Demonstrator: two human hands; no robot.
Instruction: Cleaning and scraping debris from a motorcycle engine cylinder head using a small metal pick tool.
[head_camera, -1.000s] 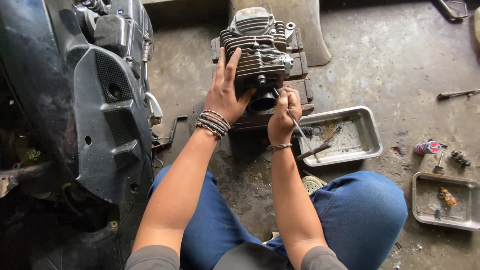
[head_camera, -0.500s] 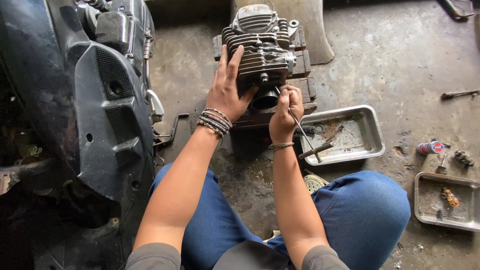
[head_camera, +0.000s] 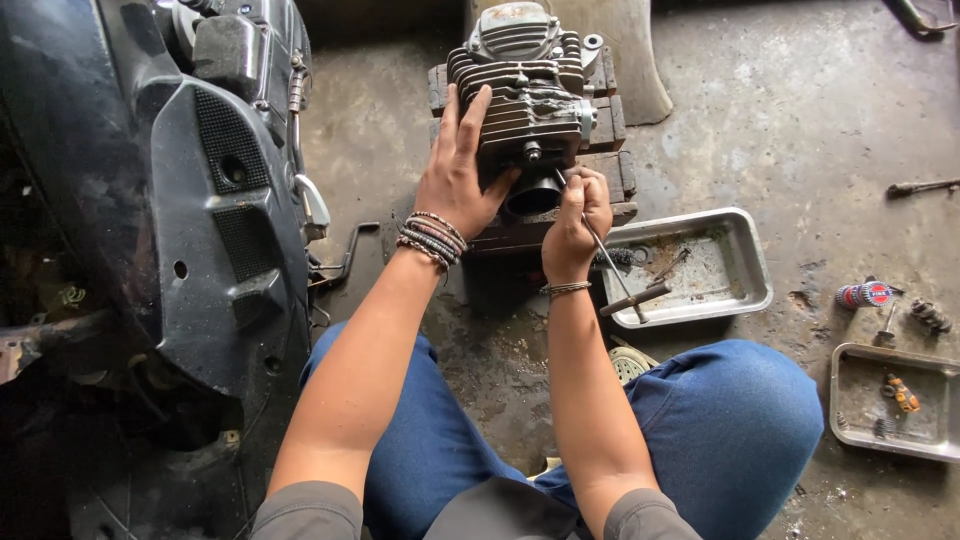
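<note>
While the black scooter body (head_camera: 170, 250) fills the whole left edge of the concrete floor (head_camera: 800, 120), its front and underside are cut off, so there's no telling how it's propped. Next down in size, the finned engine cylinder (head_camera: 525, 95) sits on a stack of wooden blocks (head_camera: 612, 125) near the floor's top edge, seemingly to lift it to working height in front of the squatting knees. The left hand (head_camera: 455, 180) lies flat against its left flank, fingers spread, bracing rather than gripping. The right hand (head_camera: 578, 215) is closed around a thin T-handle tool (head_camera: 610, 265), tip pressed in just beside the round port at the cylinder's lower face; the tip itself is hidden behind the fingers, so the fastener can't be made out. Just right of that wrist, a metal tray (head_camera: 745, 270) holds grimy bits; a second tray (head_camera: 850, 400) at the right edge is partly cropped. Small parts between them are too tiny to name.
</note>
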